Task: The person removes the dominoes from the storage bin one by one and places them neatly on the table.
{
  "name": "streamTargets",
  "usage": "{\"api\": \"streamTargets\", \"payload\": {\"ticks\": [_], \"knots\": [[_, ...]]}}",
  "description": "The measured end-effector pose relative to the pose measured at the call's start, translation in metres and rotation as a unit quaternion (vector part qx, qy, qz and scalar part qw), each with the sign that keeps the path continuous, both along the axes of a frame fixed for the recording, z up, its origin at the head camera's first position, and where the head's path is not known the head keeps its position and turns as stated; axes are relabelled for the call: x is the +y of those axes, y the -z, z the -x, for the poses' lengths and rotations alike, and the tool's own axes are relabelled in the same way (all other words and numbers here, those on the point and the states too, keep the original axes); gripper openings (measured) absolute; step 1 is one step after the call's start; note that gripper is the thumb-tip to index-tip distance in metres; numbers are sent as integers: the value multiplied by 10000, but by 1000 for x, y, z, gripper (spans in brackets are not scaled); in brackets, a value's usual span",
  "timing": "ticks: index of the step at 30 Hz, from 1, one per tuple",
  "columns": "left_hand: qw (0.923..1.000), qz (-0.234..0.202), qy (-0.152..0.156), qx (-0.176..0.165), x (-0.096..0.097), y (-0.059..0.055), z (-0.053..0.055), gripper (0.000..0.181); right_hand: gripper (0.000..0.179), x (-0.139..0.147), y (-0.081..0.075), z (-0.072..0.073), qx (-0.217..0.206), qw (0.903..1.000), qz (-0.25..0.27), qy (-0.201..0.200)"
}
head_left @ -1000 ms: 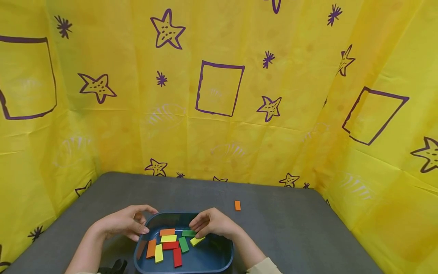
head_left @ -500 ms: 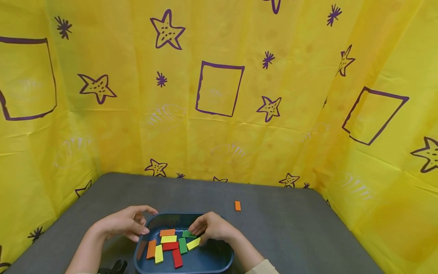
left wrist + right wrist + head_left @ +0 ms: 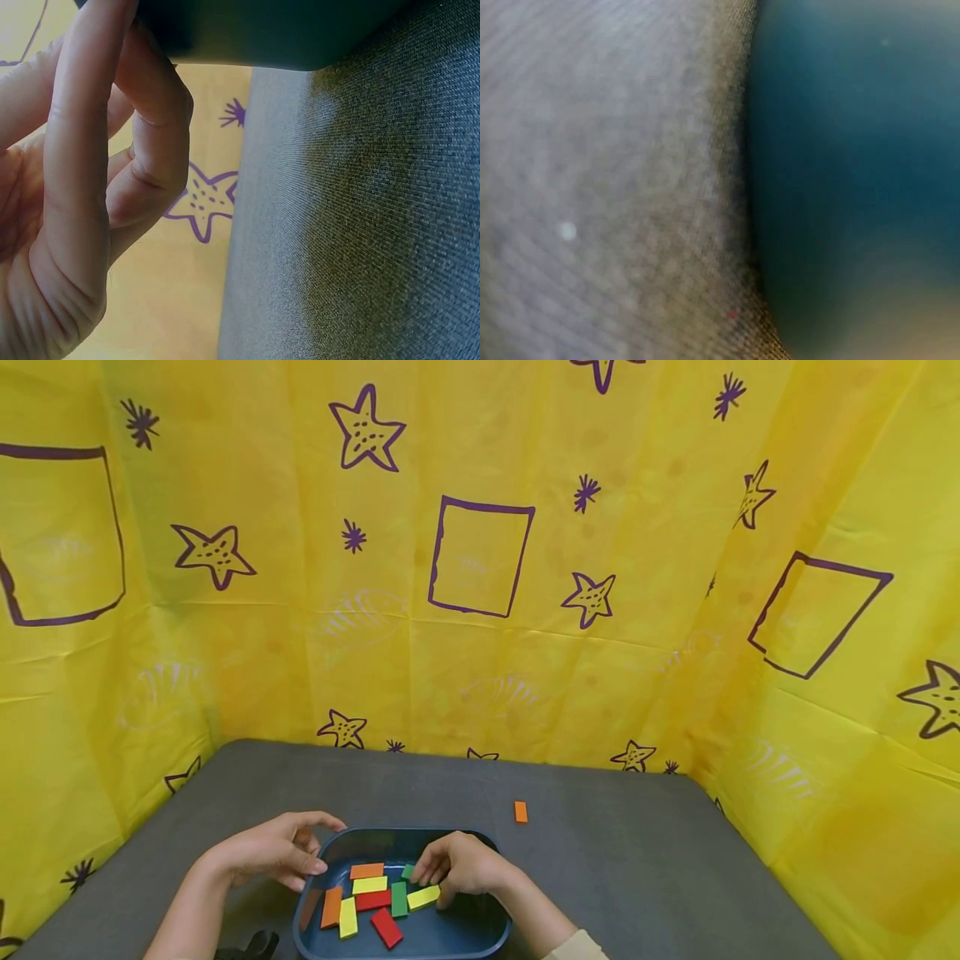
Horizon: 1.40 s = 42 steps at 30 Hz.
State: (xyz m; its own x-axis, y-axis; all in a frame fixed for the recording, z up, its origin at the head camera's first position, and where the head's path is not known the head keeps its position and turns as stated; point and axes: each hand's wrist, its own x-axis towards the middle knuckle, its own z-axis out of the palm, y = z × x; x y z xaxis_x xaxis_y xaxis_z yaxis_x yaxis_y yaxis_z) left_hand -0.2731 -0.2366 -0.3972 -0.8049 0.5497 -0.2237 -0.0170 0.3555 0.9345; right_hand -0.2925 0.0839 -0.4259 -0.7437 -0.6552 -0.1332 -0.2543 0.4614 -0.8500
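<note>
We see two bare hands at work over a dark blue plastic tub [image 3: 491, 920] that sits on a grey fabric-covered counter [image 3: 637, 860], near its front edge. The right hand [image 3: 465, 866] reaches down into the tub, its fingers curled over a small green rectangular block [image 3: 407, 870] and touching a yellow-green rectangular block [image 3: 423, 897] just beside it; we cannot tell whether it has a firm grip on either. The left hand [image 3: 273, 852] rests at the tub's left rim with fingers loosely bent, holding nothing; the left wrist view shows its fingertips [image 3: 154, 90] against the tub's outer wall.

Inside the tub lie more flat coloured blocks close together: an orange one [image 3: 367, 870] at the back, a yellow one [image 3: 369, 884] just in front of it, and a red one [image 3: 387, 927] nearest us. A lone orange block [image 3: 521, 812] lies on the counter, well apart from the tub. Yellow sheeting printed with purple stars [image 3: 480, 552] walls in the scene. The right wrist view is a blur.
</note>
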Motion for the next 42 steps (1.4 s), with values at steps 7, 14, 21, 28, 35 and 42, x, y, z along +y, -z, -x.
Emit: {"api": "streamTargets", "payload": {"ticks": [7,14,21,28,35,42], "knots": [[10000,10,-14,16,0,1,0,66,40,-1,2,-1,237,9993,-276,-69],[10000,-26,-26,43,0,1,0,67,35,-2,1,-2,494,9978,-441,86],[9999,35,-67,73,0,-1,0,67,33,-2,-1,-3,523,9978,-412,21],[10000,15,-26,83,1,-2,-1,67,29,1,-2,-4,311,9993,-176,64],[10000,14,-12,64,1,-1,-1,66,30,2,-3,-5,449,9978,-379,-304],[9999,72,-90,69,1,-1,-1,67,29,0,-3,-6,734,9947,-558,-462]]}}
